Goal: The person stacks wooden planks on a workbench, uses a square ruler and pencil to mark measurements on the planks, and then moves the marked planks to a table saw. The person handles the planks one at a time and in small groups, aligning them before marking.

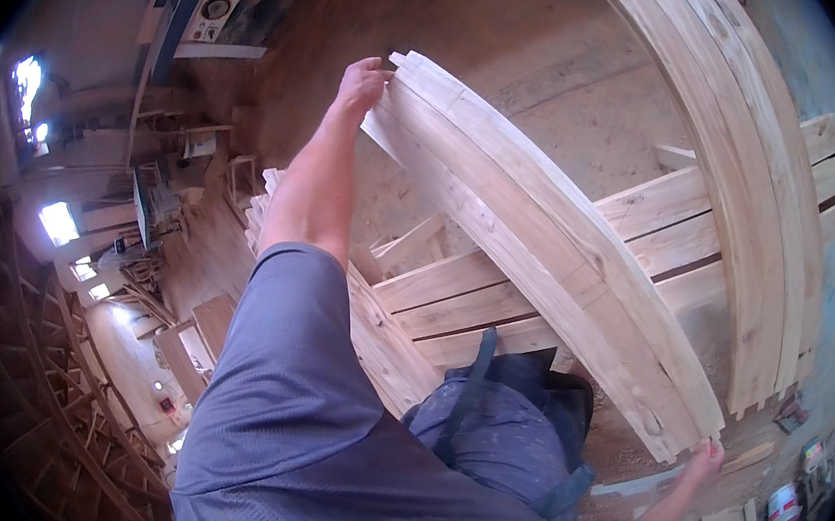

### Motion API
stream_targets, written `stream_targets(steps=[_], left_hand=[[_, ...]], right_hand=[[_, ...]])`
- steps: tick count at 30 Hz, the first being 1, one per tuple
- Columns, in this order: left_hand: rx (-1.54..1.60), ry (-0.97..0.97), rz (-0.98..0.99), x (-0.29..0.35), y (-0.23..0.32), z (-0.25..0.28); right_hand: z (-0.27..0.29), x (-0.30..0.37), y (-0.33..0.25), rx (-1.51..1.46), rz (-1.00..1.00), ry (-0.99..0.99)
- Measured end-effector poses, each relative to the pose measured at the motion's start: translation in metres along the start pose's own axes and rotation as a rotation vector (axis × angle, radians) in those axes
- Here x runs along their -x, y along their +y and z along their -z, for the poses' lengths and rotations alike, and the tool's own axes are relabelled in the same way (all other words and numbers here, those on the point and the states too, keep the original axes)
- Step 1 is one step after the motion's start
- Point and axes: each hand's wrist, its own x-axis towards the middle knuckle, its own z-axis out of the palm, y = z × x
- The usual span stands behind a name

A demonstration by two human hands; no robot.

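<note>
A long, pale wooden panel [549, 248] made of boards side by side stretches slantwise in front of me, its edges looking bowed. My left hand [362, 84] is closed on its far left end, with the fingers partly hidden by the wood. At the opposite, near right end, my right hand [707, 456] grips the panel's edge. The panel is over a low slatted wooden stand [475, 286], and I cannot tell whether it touches the slats.
Another stack of long panels [746, 192] lies across the stand at the right. A machine with a round dial [216, 8] stands at the far left. More boards [379, 342] lie beside my body. A white bucket [784, 507] is at the lower right.
</note>
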Motion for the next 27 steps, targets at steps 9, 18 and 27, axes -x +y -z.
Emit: stream_targets(steps=[9, 18, 27], left_hand=[[-0.107, 0.329, -0.072, 0.081, -0.018, 0.01], [-0.108, 0.573, 0.211, 0.321, -0.174, 0.005], [0.039, 1.023, 0.591, 0.68, -0.271, -0.117]], right_hand=[[0.023, 0.0, 0.001, 0.026, 0.04, -0.02], [0.095, -0.016, 0.082, 0.172, 0.198, -0.077], [0.159, -0.072, 0.163, 0.234, 0.487, -0.322]])
